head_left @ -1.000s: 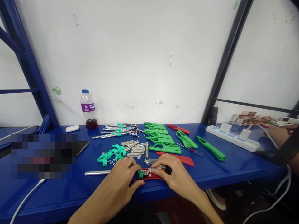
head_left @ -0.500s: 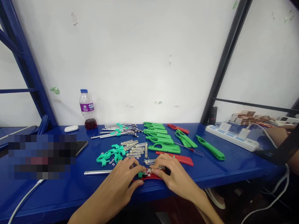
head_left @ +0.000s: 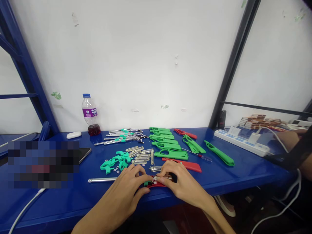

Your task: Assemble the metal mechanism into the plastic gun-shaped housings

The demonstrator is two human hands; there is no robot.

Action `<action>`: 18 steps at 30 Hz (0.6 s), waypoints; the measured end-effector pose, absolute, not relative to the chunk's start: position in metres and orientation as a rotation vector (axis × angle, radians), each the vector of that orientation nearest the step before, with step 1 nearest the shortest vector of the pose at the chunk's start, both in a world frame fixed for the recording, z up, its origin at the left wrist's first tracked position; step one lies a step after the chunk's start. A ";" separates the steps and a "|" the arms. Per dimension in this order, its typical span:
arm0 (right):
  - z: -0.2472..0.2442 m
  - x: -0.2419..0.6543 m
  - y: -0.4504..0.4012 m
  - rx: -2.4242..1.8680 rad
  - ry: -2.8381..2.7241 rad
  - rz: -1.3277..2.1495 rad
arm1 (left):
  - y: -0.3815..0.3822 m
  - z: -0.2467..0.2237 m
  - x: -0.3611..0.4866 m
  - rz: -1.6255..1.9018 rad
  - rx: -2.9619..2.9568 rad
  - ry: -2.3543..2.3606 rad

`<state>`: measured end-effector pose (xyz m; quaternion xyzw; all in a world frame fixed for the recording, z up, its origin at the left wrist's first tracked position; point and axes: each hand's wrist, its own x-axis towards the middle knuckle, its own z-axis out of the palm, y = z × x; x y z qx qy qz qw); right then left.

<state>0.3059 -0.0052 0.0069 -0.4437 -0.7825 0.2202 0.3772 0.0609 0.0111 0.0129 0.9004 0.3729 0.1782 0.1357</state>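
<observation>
At the table's near edge lies a lighter with a red casing half (head_left: pixel 159 184), its inner parts exposed. From it a metal tube (head_left: pixel 102 180) points left. My left hand (head_left: pixel 131 182) grips the lighter's left part, index finger on top and thumb at the near side, by a teal trigger (head_left: pixel 146 183). My right hand (head_left: pixel 180 182) pinches a clear fuel tank (head_left: pixel 168 177) at the casing, its fingertips near small white fittings. Exactly how the tank sits in the casing is hidden by my fingers. Behind my right fingers lies another clear tank (head_left: pixel 155 168).
Teal triggers (head_left: pixel 107 166), clear tanks (head_left: pixel 141 159) and metal tube assemblies (head_left: pixel 117 139) lie beyond my hands. Green casings (head_left: pixel 172 154), a red casing (head_left: pixel 193 166) and a screwdriver (head_left: pixel 206 158) are on the right. A bottle (head_left: pixel 94 129) and power strip (head_left: pixel 243 143) stand farther back.
My right fingertips have shifted slightly left along the lighter's parts. My left hand stays nearly in place. The view has tilted a little.
</observation>
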 end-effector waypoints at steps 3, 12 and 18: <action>0.007 0.306 -0.005 -1.135 -2.007 0.551 | 0.012 0.012 0.061 0.546 2.611 1.083; 0.004 0.302 -0.009 -1.155 -1.998 0.464 | 0.012 0.013 0.061 0.534 2.616 1.060; 0.017 0.316 -0.006 -1.096 -1.806 0.136 | 0.016 0.012 0.064 0.482 2.627 1.113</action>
